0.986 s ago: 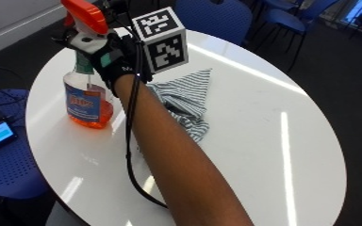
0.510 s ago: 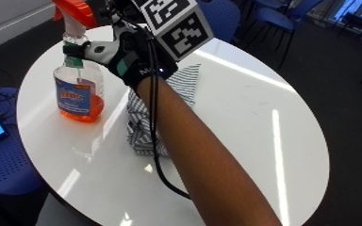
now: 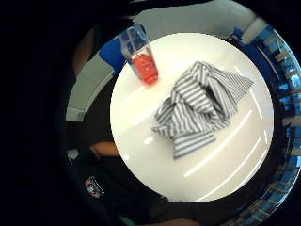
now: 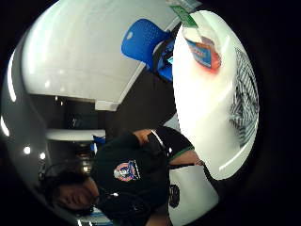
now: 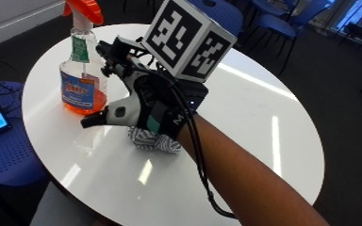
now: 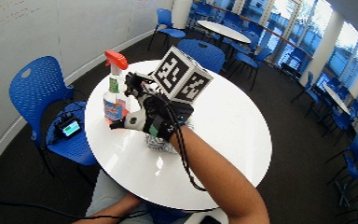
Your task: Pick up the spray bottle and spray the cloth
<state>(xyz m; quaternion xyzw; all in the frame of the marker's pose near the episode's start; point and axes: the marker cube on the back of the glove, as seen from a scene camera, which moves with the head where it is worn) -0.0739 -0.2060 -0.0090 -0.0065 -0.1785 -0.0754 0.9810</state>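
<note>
Orange liquid fills the lower part of the spray bottle (image 5: 82,70), standing upright on the left of the round white desk (image 5: 256,108). The gloved right hand (image 5: 144,101) hovers just right of it, fingers spread toward the bottle, gripping nothing. Beneath the hand lies the crumpled striped cloth (image 3: 202,108).

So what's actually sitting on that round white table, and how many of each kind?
Spray bottle, orange liquid, orange trigger top: 1
Striped cloth, crumpled: 1
Total: 2, both on the round white table. The gloved right hand hovers above the cloth, holding neither.
</note>
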